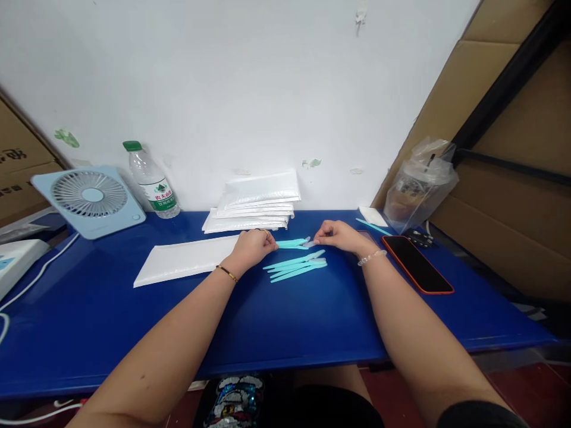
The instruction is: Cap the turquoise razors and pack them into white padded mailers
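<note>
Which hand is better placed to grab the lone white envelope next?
Probably the left hand: it is beside the envelope, though it pinches teal sticks. The right hand is farther away.

Label on the water bottle (143,168): I read 农夫山 in red, 饮用 beginning the white line below; the rest curves from my view. Dark characters on the left carton (27,169), print on the bagged cup (408,190): I can't decipher either.
</note>
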A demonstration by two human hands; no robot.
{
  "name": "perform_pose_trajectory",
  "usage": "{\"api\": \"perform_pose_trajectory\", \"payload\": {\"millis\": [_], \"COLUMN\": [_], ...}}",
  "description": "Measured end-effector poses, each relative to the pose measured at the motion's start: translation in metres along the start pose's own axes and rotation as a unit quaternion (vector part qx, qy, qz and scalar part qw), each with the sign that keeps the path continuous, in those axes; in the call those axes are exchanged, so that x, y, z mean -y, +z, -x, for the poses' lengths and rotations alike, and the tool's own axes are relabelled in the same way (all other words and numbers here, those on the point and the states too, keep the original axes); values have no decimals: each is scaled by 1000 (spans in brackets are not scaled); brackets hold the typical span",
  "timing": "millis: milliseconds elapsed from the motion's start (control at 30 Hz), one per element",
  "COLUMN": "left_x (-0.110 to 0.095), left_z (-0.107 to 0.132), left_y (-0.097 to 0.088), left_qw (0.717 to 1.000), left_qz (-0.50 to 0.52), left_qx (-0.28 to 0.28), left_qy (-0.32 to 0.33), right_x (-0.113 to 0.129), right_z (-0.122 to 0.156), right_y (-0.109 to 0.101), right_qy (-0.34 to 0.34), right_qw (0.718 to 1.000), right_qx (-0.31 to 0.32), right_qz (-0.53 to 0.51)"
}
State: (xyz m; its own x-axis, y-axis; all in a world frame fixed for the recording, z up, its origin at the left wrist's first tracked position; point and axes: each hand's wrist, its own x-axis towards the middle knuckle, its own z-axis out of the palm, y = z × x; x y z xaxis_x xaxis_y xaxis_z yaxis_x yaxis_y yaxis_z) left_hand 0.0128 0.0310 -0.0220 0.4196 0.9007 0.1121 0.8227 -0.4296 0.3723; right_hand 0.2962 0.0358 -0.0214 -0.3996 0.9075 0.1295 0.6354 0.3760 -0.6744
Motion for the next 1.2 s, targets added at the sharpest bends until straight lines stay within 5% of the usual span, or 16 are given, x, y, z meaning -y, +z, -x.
{"api": "perform_pose_trajectory", "payload": {"millis": [167, 333, 433, 700, 900, 1067, 1200], "left_x": [-8, -19, -22, -18, -4, -5, -18], "left_z": [3, 9, 11, 7, 2, 2, 6], "left_y": [4, 4, 4, -1, 1, 4, 4], "left_qw": [998, 993, 992, 993, 998, 996, 994], "left_qz": [-15, 30, 32, 15, -21, -28, -8], "left_qx": [-50, 17, 42, -3, -26, -66, -41], "left_qy": [36, 112, 118, 116, 60, 62, 97], "right_x": [14, 22, 21, 16, 1, 2, 8], "right_z": [3, 4, 1, -1, -1, 2, 4], "right_y": [1, 6, 9, 11, 5, -1, -3], "right_qy": [-39, -35, -36, -52, 9, 30, 30], "right_qw": [998, 991, 993, 998, 1000, 995, 990], "right_qx": [48, 119, 102, 27, -22, 33, 81], "right_qz": [13, 51, 42, 24, 13, 90, 112]}}
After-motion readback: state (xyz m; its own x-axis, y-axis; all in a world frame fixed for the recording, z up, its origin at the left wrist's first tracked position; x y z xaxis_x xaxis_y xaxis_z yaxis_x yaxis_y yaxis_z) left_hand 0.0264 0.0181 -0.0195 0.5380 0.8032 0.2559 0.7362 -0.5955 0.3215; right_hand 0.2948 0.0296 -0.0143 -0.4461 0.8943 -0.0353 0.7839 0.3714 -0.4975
